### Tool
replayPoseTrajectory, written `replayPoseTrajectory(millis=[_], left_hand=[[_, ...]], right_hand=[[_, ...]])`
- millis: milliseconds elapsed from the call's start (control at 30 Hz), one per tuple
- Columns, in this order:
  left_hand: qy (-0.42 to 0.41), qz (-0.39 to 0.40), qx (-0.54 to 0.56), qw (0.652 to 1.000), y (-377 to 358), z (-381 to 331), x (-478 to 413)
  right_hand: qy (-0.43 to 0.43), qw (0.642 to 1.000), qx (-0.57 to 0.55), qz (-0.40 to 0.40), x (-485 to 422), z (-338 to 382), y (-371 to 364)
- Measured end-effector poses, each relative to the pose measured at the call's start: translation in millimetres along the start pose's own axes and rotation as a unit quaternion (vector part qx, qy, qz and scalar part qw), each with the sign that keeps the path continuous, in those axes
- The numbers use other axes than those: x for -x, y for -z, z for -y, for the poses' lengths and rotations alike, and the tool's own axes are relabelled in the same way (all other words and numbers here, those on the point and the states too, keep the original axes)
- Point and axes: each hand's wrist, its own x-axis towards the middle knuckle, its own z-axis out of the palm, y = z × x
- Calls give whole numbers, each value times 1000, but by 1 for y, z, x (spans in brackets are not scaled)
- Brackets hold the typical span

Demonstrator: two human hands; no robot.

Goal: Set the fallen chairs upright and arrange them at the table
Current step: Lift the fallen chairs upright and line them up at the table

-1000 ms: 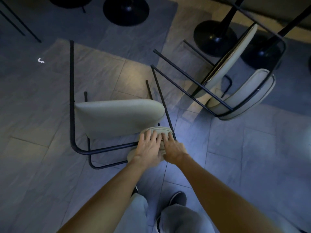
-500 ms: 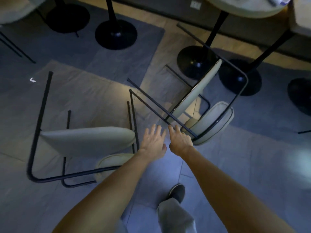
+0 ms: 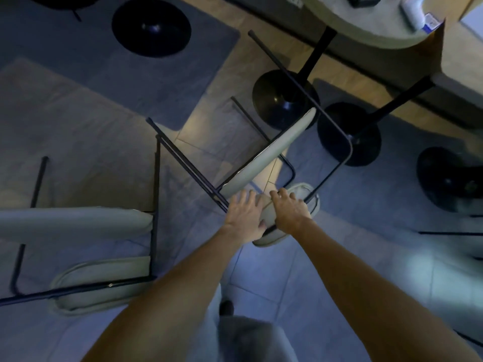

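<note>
Head view, left to right: the left chair (image 3: 75, 226) lies on its side on the floor (image 3: 326, 270) at the near left, its pale seat on edge and its black legs pointing to the far side, partly over a grey rug (image 3: 78, 121). At the far side beyond it stands a round black base (image 3: 151, 30). Near the bottom edge, between the two arms, a dark shoe (image 3: 226, 307) shows on the tiles.

The middle chair (image 3: 269, 155) is also down, tipped on its side, with its thin black legs slanting to the far left and its seat on edge. Its backrest (image 3: 303, 197) is the nearest part, low and close to the tiles. The left hand (image 3: 244, 214) rests on the left end of the backrest, fingers spread and nearly straight, thumb against the near edge. Just beside it, the right hand (image 3: 288, 210) holds the same pad, fingers bent over its top; the two hands almost touch.

Beyond this chair stand two more black bases (image 3: 347, 137), each with a dark post. One post rises to the round desk (image 3: 366, 27) at the far right, well apart from both chairs. A white object (image 3: 411, 11) lies on the desk, too blurred to name
</note>
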Motion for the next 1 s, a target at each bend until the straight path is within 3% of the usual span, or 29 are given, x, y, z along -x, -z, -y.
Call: replayPoseTrajectory(millis=[300, 467, 600, 800, 1000], left_hand=[[37, 26, 60, 997, -79, -49, -96], [110, 65, 140, 982, -119, -98, -132], [186, 62, 153, 969, -136, -123, -142], [183, 106, 186, 960, -132, -106, -156], [119, 111, 219, 962, -127, -95, -144]], right_hand=[[45, 989, 132, 57, -77, -87, -52], [94, 974, 187, 85, -111, -120, -78], [116, 974, 165, 101, -130, -128, -79], [198, 962, 166, 91, -137, -144, -71], [223, 958, 166, 73, -122, -144, -74]])
